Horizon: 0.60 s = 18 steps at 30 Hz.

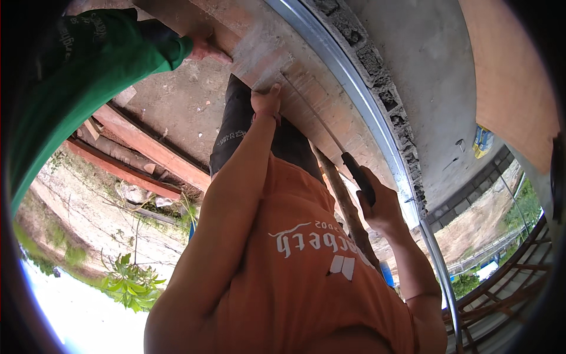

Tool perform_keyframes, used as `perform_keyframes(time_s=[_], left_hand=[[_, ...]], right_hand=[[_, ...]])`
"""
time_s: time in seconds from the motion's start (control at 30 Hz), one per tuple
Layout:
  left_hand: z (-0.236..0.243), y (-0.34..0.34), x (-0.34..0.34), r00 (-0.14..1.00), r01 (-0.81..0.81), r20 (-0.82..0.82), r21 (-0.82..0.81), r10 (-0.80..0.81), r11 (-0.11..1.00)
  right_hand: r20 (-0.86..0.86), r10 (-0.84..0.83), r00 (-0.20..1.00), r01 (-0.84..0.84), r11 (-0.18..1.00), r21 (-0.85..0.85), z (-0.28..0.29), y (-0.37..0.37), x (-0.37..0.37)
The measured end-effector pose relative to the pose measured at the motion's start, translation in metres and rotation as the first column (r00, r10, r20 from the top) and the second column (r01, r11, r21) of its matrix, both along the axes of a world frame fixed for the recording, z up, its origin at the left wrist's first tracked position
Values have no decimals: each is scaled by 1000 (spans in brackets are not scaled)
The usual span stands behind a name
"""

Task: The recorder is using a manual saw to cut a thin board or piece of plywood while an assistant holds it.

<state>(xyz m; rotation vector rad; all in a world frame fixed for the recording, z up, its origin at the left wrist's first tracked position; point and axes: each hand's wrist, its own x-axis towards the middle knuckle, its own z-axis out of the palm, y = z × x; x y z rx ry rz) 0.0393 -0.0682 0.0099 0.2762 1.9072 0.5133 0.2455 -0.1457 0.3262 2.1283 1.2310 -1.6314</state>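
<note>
My right hand (pixel 382 203) is closed round the black handle of a handsaw (pixel 355 171). Its long thin blade shows nearly edge-on and slants away to the left, its far end lying over a worn brown board (pixel 330 118). At the board's near edge, my left hand (pixel 267 102) grips it with the thumb up; the other fingers are mostly hidden. The blade's tip is just beyond this hand. Farther left, a co-worker's hand (pixel 211 52) in a green sleeve (pixel 118 59) lies on the same board, fingers stretched out.
A curved-looking shiny metal length (pixel 359 88) runs along the board's far side, beside rough hollow blocks (pixel 377 68). Reddish beams (pixel 156 144) lie at left. A wooden pole (pixel 342 203) stands close to my body. A blue and yellow bag (pixel 483 141) sits on the grey floor (pixel 424 76).
</note>
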Motion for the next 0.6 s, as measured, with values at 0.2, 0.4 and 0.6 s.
perform_keyframes(time_s=[0.2, 0.4, 0.6], left_hand=[[-30, -11, 4, 999, 32, 11, 40, -32, 999], [-52, -14, -9, 981, 148, -120, -33, -151, 988], [-24, -9, -11, 992, 95, -87, 0, -94, 995]], right_hand=[[56, 98, 994, -102, 992, 76, -125, 45, -29], [-4, 46, 999, -46, 996, -74, -51, 18, -18], [-50, 44, 998, -41, 998, 48, -28, -18, 7]])
